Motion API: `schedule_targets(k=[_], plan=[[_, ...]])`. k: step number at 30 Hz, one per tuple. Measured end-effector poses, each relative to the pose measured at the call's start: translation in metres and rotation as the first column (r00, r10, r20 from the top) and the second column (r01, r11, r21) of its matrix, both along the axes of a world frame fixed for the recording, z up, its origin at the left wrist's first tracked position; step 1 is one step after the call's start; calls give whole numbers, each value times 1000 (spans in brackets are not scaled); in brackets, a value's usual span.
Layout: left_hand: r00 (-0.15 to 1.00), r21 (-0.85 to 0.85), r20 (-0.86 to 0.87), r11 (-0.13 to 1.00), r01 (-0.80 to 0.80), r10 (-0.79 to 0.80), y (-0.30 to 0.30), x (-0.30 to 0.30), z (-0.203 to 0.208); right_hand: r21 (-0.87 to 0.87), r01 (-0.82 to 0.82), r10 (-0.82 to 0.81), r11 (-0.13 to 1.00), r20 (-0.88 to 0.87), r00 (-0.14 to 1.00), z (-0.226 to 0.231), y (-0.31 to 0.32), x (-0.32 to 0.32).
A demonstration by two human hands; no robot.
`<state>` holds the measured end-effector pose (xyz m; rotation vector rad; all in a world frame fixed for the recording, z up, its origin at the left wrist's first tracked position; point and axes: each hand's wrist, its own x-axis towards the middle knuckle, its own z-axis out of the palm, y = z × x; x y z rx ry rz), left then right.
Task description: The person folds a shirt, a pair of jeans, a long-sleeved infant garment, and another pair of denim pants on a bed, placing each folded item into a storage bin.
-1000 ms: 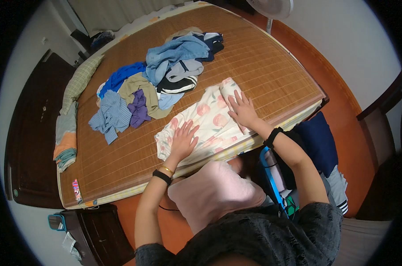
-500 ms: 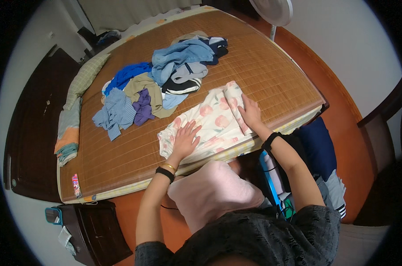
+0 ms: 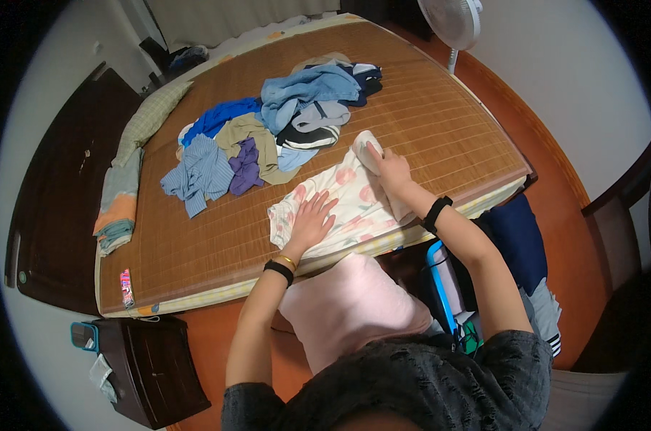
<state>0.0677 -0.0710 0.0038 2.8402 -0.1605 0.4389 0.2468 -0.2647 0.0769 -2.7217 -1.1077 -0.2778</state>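
White peach-print pyjama bottoms (image 3: pixel 358 194) lie along the near edge of the bed, with a gathered edge at the left end. Their right end is turned over into a thick fold whose paler inside shows. My left hand (image 3: pixel 312 221) rests flat on the left part of the cloth, fingers spread. At the folded end my right hand (image 3: pixel 394 172) grips the cloth, its fingers bent over the fold and one pointing toward the far side. Beyond them lies a heap of loose clothes, with a blue denim piece (image 3: pixel 300 93), an olive one (image 3: pixel 268 158), a purple one (image 3: pixel 246 169) and a blue striped shirt (image 3: pixel 200 172).
A brown woven mat (image 3: pixel 426 108) covers the bed. Folded cloths (image 3: pixel 117 208) and a pillow (image 3: pixel 153 118) line its left side. A pink packet (image 3: pixel 126 287) lies at the near left corner, above a dark bedside cabinet (image 3: pixel 153 366). A white fan (image 3: pixel 451 25) stands far right.
My right hand has moved up and left, turning the folded end of the pyjama bottoms further over toward the left. My left hand stays flat on the cloth. The view has shifted slightly.
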Motion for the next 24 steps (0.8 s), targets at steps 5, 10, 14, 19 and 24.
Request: schedule_targets(k=[5,10,14,19,24], plan=[[1000,5,14,1000,11,-12,1,0,-1,71,-38,52,997,-218,974,-12,10,-2],[1000,-11,-23,1000,-1,1,1,-1,1,10,-116,111,993,-396,911,-22,20,-26],[1000,-18,-3,1000,10,-10,-2,1,4,-39,-102,92,994,-202,975,-50,27,-39],[1000,-18,-7,999,27,-27,-1,1,9,-5,-79,78,997,-131,988,-57,31,-45],[1000,-21,-26,1000,7,-8,-3,3,8,194,-88,95,977,-29,995,-71,27,-33]])
